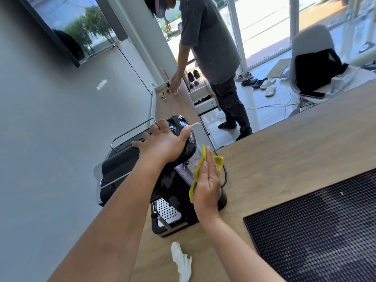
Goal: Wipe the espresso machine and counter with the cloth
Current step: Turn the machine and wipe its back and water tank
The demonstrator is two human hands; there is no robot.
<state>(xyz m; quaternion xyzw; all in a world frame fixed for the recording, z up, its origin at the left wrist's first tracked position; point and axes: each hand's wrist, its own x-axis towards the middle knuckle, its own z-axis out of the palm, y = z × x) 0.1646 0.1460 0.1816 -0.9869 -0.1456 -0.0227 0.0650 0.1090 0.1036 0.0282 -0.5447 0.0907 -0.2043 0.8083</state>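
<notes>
A bright, glass-walled room is being viewed from above a pale wooden counter (284, 159). The black espresso machine (173, 186) is being kept on this counter, near its left edge, with its perforated drip tray (167, 210) turned toward the camera. The machine is being steadied from above by the left hand (162, 141): the palm is being laid flat on the top, fingers spread and nearly straight, thumb lying along the front edge, so nothing is being clenched. The yellow cloth (217, 160) is being pressed against the machine's right side by the right hand (206, 186), whose fingers are being held straight and together; the cloth is being pinned under the flat palm rather than gripped. A crumpled white tissue (182, 261) is being left on the counter in front of the machine, and a black rubber bar mat (317, 231) is lying to the right. Farther back, small items on the counter are being handled by another person (211, 47).
</notes>
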